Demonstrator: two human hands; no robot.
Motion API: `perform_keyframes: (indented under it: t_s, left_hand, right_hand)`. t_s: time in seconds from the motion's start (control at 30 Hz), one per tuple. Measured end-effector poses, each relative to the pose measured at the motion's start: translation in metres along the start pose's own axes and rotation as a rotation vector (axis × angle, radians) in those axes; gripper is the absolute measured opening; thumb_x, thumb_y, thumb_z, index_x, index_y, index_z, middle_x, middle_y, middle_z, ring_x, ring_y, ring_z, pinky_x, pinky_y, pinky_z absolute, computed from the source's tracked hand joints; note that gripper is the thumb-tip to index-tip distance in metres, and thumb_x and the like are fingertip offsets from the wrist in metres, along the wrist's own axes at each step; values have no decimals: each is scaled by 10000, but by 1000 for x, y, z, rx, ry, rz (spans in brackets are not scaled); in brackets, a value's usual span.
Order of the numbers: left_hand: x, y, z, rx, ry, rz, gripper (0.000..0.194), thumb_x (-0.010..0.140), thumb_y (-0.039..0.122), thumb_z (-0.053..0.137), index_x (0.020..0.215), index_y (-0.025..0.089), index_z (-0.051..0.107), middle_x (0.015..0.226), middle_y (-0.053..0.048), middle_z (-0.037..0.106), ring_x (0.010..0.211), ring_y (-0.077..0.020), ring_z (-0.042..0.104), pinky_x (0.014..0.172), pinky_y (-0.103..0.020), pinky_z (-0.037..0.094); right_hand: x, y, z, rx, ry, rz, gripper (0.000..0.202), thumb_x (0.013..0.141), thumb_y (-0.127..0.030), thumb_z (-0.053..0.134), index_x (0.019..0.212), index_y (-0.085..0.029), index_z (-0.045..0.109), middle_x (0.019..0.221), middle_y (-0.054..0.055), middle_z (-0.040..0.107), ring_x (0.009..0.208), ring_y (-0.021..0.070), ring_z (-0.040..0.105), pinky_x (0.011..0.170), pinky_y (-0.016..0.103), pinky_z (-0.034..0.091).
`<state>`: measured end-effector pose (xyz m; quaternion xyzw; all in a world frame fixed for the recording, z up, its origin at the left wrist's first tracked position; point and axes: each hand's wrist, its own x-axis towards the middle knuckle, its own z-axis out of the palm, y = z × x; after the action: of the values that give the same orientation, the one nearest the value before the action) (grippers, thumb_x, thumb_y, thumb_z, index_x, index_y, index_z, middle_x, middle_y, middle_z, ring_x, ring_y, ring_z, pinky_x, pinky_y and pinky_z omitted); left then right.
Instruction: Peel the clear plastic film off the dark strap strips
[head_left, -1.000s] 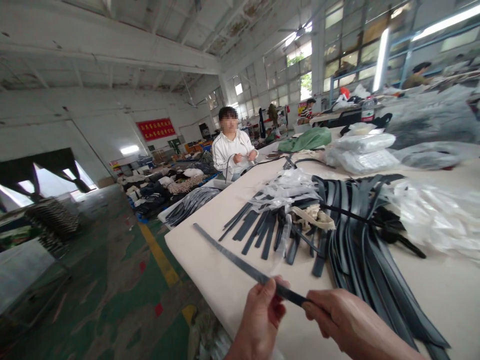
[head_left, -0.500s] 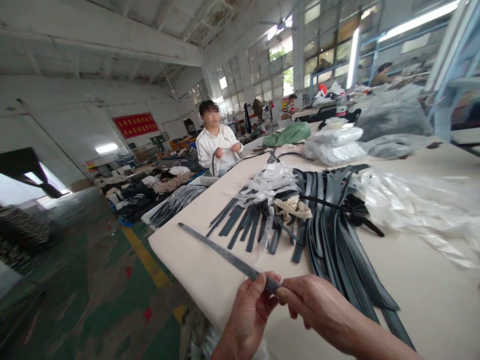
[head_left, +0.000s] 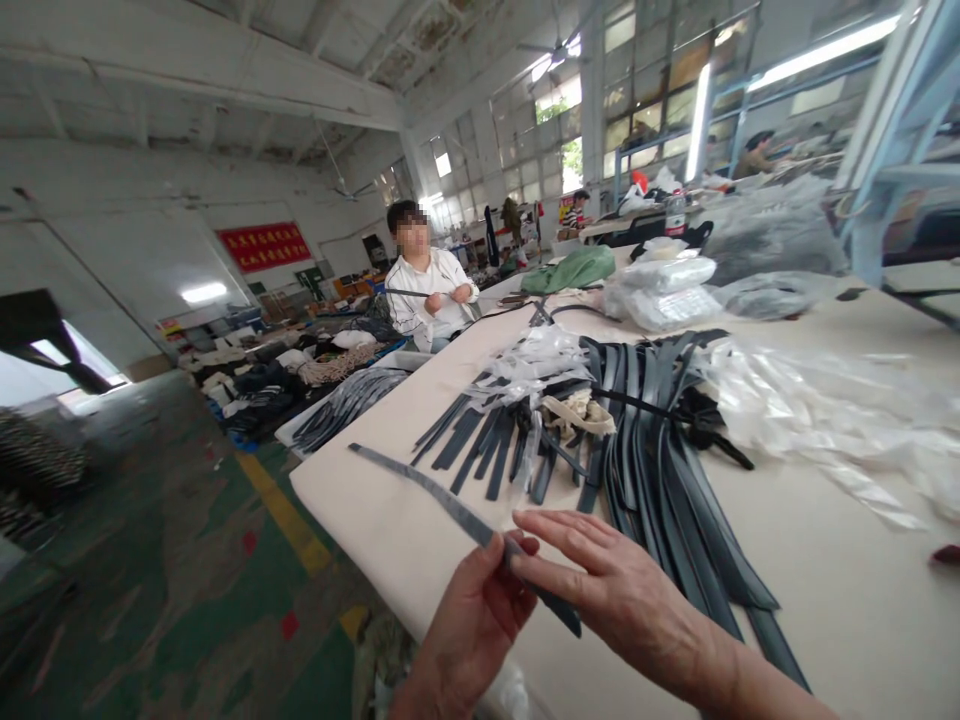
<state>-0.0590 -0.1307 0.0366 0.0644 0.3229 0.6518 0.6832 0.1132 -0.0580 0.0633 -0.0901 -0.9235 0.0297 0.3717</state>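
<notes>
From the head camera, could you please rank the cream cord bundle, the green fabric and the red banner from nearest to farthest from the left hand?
From the left hand:
1. Cream cord bundle, mid-table among the dark straps.
2. Green fabric, at the table's far end.
3. Red banner, on the back wall, to the left.

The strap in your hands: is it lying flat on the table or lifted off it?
Lifted: the grey strap is pinched by the left hand, the right hand alongside, its far end reaching over the table.
</notes>
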Motion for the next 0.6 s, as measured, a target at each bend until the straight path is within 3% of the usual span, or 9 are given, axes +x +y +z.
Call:
perform_keyframes:
  t_s: [0.17, 0.27, 0.33, 0.4, 0.5, 0.6]
  left_hand:
    - [-7, -15, 4, 9, -178, -69, 230, 814, 221, 663, 992, 78, 689, 946, -107, 709, 850, -168, 652, 724, -227, 500]
    - [-12, -6, 12, 15, -218, -116, 308, 797, 266, 674, 1026, 60, 678, 1047, -141, 679, 911, -193, 643, 770, -238, 502]
    - [-9, 14, 17, -26, -221, -98, 402, 833, 327, 632, 1123, 49, 631, 1148, -169, 649, 970, -209, 636, 842, -269, 506]
    - [3, 44, 18, -94, -142, 5, 435, 886, 336, 563, 1208, 42, 565, 1185, -189, 637, 1014, -222, 634, 853, -288, 526]
    - [36, 98, 11, -143, 69, 223, 402, 926, 236, 498, 1254, 6, 489, 1036, -201, 687, 913, -203, 675, 714, -241, 570]
    - [67, 145, 1, -158, 189, 381, 410, 976, 211, 337, 1313, -18, 382, 798, -116, 693, 695, -146, 684, 613, -195, 569]
  right_hand:
    - [9, -7, -7, 87, -155, -41, 182, 949, -241, 513, 1089, -237, 629, 1273, 68, 614, 1205, 207, 533, 1020, 367, 437]
    - [12, -11, -15, 265, -149, -20, 200, 957, -189, 472, 1109, -224, 597, 1159, 65, 675, 1144, 168, 578, 1022, 313, 431]
    - [13, -14, -25, 379, -70, 22, 255, 929, -128, 465, 1131, -231, 580, 1099, 57, 695, 1080, 162, 617, 997, 289, 451]
    - [11, -16, -41, 438, 7, 76, 317, 877, -103, 505, 1142, -258, 584, 1067, 46, 703, 1024, 181, 646, 941, 281, 491]
    - [9, -19, -66, 429, 48, 161, 373, 823, -114, 557, 1129, -317, 621, 996, 36, 718, 928, 217, 679, 839, 293, 541]
    - [11, -20, -84, 419, 52, 258, 291, 837, -163, 558, 1040, -334, 677, 902, 45, 723, 818, 227, 691, 726, 299, 562]
